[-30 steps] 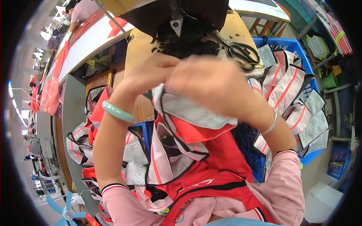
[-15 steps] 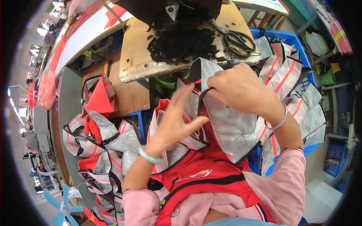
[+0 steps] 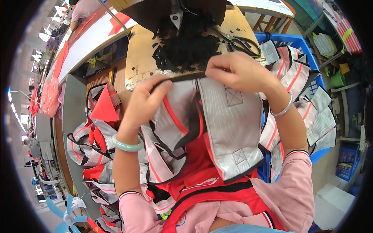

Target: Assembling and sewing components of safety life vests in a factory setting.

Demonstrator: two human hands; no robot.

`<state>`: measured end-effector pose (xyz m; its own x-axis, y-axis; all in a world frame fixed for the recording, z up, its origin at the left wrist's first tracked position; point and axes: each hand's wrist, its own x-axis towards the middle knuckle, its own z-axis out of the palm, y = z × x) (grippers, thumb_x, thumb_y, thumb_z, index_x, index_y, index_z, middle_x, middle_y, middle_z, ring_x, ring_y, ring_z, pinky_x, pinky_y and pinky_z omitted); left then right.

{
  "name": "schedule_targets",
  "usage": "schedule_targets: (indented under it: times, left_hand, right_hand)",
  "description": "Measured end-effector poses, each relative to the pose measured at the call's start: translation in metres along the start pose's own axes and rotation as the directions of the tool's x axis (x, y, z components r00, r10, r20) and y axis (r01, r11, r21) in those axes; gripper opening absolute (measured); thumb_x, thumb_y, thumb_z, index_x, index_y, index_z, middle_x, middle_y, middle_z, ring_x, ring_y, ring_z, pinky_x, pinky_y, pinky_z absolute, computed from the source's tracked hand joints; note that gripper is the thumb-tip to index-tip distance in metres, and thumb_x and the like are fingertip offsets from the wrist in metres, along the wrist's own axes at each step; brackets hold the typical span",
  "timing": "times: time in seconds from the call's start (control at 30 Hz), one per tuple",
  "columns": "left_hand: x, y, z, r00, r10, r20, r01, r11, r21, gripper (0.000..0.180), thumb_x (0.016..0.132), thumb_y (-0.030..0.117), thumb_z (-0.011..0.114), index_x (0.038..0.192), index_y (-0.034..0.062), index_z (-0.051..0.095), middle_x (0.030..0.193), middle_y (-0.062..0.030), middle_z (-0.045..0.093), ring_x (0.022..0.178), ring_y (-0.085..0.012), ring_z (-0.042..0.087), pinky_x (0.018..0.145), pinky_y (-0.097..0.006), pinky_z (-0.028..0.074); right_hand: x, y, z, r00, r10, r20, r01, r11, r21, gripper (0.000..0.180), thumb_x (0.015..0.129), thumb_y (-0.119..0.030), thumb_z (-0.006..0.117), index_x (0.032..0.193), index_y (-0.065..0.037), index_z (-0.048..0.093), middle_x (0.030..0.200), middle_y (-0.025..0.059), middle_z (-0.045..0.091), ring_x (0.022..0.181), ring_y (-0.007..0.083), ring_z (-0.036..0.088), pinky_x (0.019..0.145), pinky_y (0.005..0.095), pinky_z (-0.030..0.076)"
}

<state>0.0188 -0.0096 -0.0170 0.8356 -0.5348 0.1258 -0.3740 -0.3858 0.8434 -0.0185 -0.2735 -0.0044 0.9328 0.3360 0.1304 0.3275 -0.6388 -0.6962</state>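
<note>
Both my hands hold up a silver-grey sewn fabric piece (image 3: pixel 233 128) with black edging, red piping and stitched crossed squares. It hangs before my red apron (image 3: pixel 217 186). My left hand (image 3: pixel 149 97) pinches the left part of its black top edge between thumb and fingers. Further right on the same edge, my right hand (image 3: pixel 241 72) grips it with curled fingers. Just beyond lies a heap of black fabric scraps (image 3: pixel 186 48) on a wooden board (image 3: pixel 142 46), under a dark machine head (image 3: pixel 155 15) with a pointed metal part.
Black-handled scissors (image 3: pixel 244 44) lie at the board's right side. A blue crate (image 3: pixel 301 42) on the right holds more grey pieces (image 3: pixel 285 70). Similar pieces (image 3: pixel 93 151) pile up at left. Another person (image 3: pixel 83 11) is at the white table (image 3: pixel 83 48), far left.
My left hand, free and blurred before, now grips the fabric's black edge. The piece has been turned and spread wider, its edge now running across between both hands.
</note>
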Motion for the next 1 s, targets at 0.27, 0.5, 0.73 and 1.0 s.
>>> schedule_targets:
  times: [0.27, 0.5, 0.73, 1.0]
  left_hand:
    - [0.066, -0.011, -0.035, 0.983, -0.186, 0.005, 0.186, 0.982, 0.029, 0.040, 0.089, 0.026, 0.061, 0.112, -0.0068, 0.061, 0.093, -0.0053, 0.064, 0.088, -0.0118, 0.055, 0.082, -0.024, 0.043]
    - [0.094, -0.010, -0.039, 0.972, -0.236, 0.003, 0.236, 0.968, -0.085, 0.040, 0.089, 0.025, 0.062, 0.112, -0.0071, 0.061, 0.099, -0.0060, 0.064, 0.092, -0.0127, 0.056, 0.086, -0.024, 0.043]
    - [0.103, -0.014, -0.050, 0.964, -0.264, -0.020, 0.260, 0.959, -0.111, 0.041, 0.088, 0.025, 0.063, 0.116, -0.0051, 0.061, 0.106, -0.0078, 0.064, 0.097, -0.0145, 0.057, 0.090, -0.025, 0.042]
    - [0.103, -0.012, -0.059, 0.956, -0.292, -0.029, 0.283, 0.943, -0.173, 0.041, 0.090, 0.026, 0.061, 0.117, -0.0050, 0.060, 0.106, -0.0072, 0.064, 0.095, -0.0147, 0.058, 0.087, -0.026, 0.044]
  right_hand:
    - [0.059, 0.016, -0.013, 0.993, 0.085, -0.083, -0.086, 0.996, -0.016, 0.031, 0.091, -0.032, 0.057, 0.087, -0.002, 0.063, 0.065, 0.0024, 0.054, 0.063, 0.0101, 0.049, 0.061, 0.0274, 0.041]
    - [0.092, 0.039, -0.022, 0.990, 0.064, -0.124, -0.074, 0.995, -0.074, 0.033, 0.090, -0.035, 0.058, 0.091, -0.003, 0.065, 0.068, 0.0030, 0.056, 0.067, 0.0104, 0.052, 0.065, 0.0268, 0.043]
    - [0.103, 0.038, -0.031, 0.994, 0.051, -0.100, -0.056, 0.997, -0.047, 0.033, 0.089, -0.035, 0.059, 0.091, -0.003, 0.067, 0.072, 0.0043, 0.059, 0.070, 0.0116, 0.053, 0.068, 0.0267, 0.044]
    - [0.093, 0.040, -0.042, 0.960, 0.048, -0.277, -0.030, 0.997, 0.071, 0.032, 0.085, -0.036, 0.060, 0.092, -0.006, 0.069, 0.076, 0.0059, 0.066, 0.070, 0.0180, 0.058, 0.067, 0.0304, 0.046]
